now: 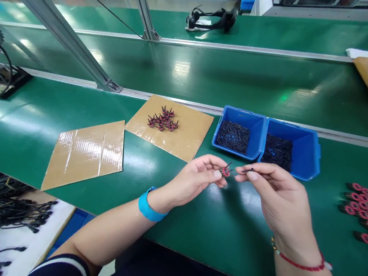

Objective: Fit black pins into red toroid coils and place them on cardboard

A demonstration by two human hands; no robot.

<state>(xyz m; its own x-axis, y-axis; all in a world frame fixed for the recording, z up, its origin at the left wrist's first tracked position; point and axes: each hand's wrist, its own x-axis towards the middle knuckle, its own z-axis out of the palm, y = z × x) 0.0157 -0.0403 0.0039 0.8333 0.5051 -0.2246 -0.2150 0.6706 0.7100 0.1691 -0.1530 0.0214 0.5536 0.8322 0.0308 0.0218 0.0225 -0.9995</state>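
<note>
Pinched between the thumb and fingers of my left hand (205,171) is a small red-and-black wire-wound ring coil (225,172), with a dark lead sticking up from it. Facing it, my right hand (276,190) pinches a short thin black tube (248,170), whose tip points at the coil with a small gap. Just beyond my hands stand two blue bins side by side. Short black tubes lie in the left bin (255,156) and also in the right bin (308,159).
Several coils (163,119) lie on a cardboard sheet (183,144), beside a second cardboard sheet (85,155). More red coils (360,207) sit at the right. Black cables (6,206) are bundled at lower left. A metal post (78,46) rises behind the cardboard; a black headset (212,19) lies farther back.
</note>
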